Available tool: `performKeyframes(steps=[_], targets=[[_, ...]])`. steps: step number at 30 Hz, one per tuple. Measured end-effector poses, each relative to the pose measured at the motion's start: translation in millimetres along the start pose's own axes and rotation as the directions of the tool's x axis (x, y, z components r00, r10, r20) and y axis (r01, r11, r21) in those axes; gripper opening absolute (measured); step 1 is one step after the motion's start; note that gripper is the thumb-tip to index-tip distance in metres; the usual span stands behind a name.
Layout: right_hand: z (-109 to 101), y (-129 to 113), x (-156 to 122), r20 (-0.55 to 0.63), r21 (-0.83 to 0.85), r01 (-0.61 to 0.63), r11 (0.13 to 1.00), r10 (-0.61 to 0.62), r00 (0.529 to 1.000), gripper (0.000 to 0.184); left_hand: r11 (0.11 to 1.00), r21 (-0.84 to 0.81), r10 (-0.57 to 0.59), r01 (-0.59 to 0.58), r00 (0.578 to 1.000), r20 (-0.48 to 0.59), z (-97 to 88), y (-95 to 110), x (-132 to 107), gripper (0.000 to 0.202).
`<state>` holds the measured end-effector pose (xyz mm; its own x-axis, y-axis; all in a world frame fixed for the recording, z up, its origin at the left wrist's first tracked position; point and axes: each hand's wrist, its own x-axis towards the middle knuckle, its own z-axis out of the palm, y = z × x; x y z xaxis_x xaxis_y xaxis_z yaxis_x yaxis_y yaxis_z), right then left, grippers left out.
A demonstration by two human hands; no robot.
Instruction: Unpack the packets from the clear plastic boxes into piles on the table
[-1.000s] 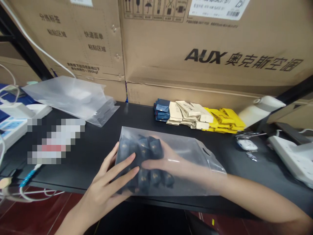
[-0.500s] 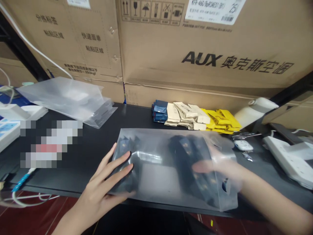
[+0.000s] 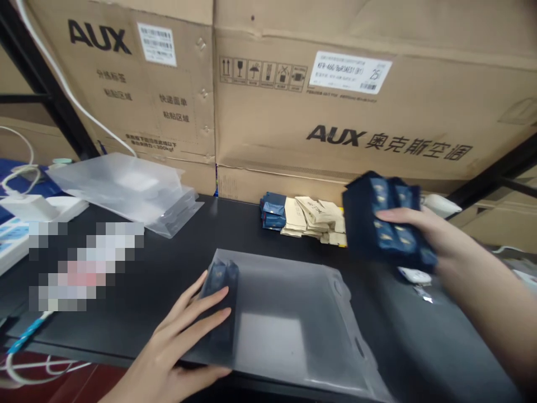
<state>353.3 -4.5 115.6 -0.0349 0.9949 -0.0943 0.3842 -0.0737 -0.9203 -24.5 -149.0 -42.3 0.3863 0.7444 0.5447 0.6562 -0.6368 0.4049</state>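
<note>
My left hand (image 3: 188,324) lies over the left end of a frosted clear plastic bag (image 3: 289,291), fingers spread across its top and thumb at the front edge, holding it down. Under those fingers, dark blue packets (image 3: 224,324) show through the plastic. The bag's right end has cut-out holes, and a white patch shows through its lower middle. Raised at the right, apart from the bag, my right hand (image 3: 423,229) grips a bundle of dark blue packets (image 3: 381,218), somewhat blurred, with its thumb across the front.
Behind the bag are small blue packets (image 3: 273,211) and cream packets (image 3: 312,218). More clear bags (image 3: 138,187) lie at the back left near a power strip (image 3: 62,208). Large cardboard boxes (image 3: 268,123) wall off the back. A white bottle (image 3: 440,205) is partly hidden behind my right hand.
My right hand has come out of the bag's right end and moved up and right with the blue packets. The bag's right part has flattened. My left hand stays on its left end.
</note>
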Motion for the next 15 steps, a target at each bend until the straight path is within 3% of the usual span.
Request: performKeyframes(steps=[1,3,5,7,8,9,12,15], targets=[[18,-19,9,0.004,-0.021,0.026,0.999,-0.026,1.0,0.061,1.0,0.001,0.011,-0.011,1.0,0.008,0.4,-1,0,0.06],[57,-50,29,0.085,-0.205,0.197,0.959,-0.183,0.979,0.074,0.999,0.007,0.036,-0.036,0.999,0.023,1.4,-2,0,0.063],[99,-70,52,0.274,-0.426,0.414,0.804,-0.322,0.906,0.078,0.999,0.015,0.043,-0.043,0.999,0.029,2.4,-3,0,0.064],[142,-77,74,0.557,-0.503,0.591,0.631,-0.286,0.78,0.078,0.999,0.028,0.031,-0.032,0.999,0.027,3.2,-4,-1,0.064],[163,-78,84,0.63,-0.556,0.624,0.55,-0.211,0.747,0.08,0.999,0.034,0.034,-0.035,0.999,0.028,3.5,-5,-1,0.064],[183,-76,93,0.641,-0.64,0.611,0.466,-0.114,0.759,0.084,0.998,0.037,0.044,-0.045,0.999,0.03,3.7,-6,-1,0.064],[231,-68,114,0.602,-0.727,0.548,0.414,-0.001,0.799,0.088,0.996,0.056,0.06,-0.063,0.997,0.056,4.3,-8,-2,0.067],[251,-65,126,0.543,-0.783,0.478,0.398,0.064,0.837,0.079,0.998,0.065,0.021,-0.025,0.997,0.07,4.8,-8,-2,0.069]])
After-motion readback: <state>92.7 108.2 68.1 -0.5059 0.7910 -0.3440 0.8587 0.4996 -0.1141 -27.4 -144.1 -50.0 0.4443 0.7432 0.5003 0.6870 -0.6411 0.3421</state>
